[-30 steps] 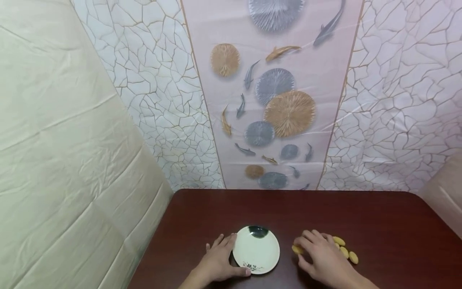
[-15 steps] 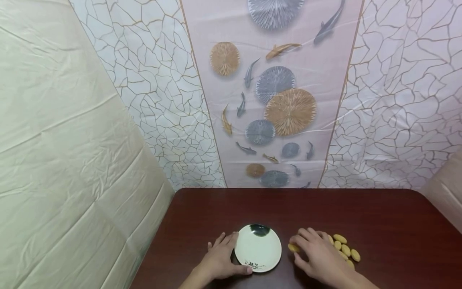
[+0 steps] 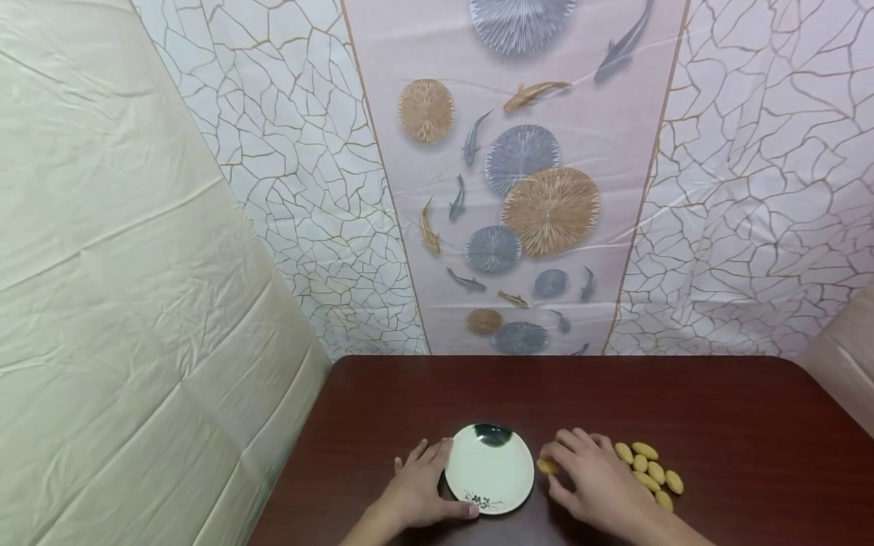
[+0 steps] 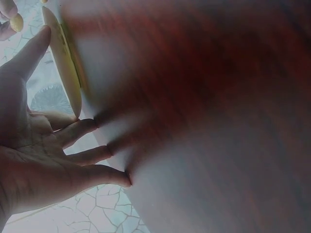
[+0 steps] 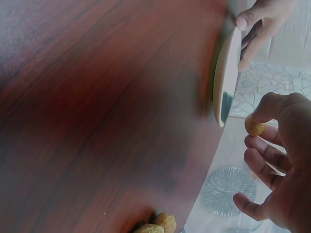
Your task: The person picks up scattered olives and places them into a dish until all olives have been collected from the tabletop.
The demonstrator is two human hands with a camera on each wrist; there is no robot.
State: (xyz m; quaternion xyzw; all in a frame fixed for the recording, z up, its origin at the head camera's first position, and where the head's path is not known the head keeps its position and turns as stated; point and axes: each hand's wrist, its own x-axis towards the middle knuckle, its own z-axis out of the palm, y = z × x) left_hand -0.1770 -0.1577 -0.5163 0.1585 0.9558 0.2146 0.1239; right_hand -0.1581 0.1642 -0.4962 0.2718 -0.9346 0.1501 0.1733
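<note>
On the dark red table, your left hand is about where it was half a second ago, fingers spread, with thumb and forefinger touching the rim of the plate, while your right hand, well apart from it, has shifted towards that plate. You have thereby uncovered more of the yellow pieces to its right, seven now showing on the tabletop. Between your right thumb and fingers you pinch a single yellow oval, now just beside the plate's right edge and not over it.
</note>
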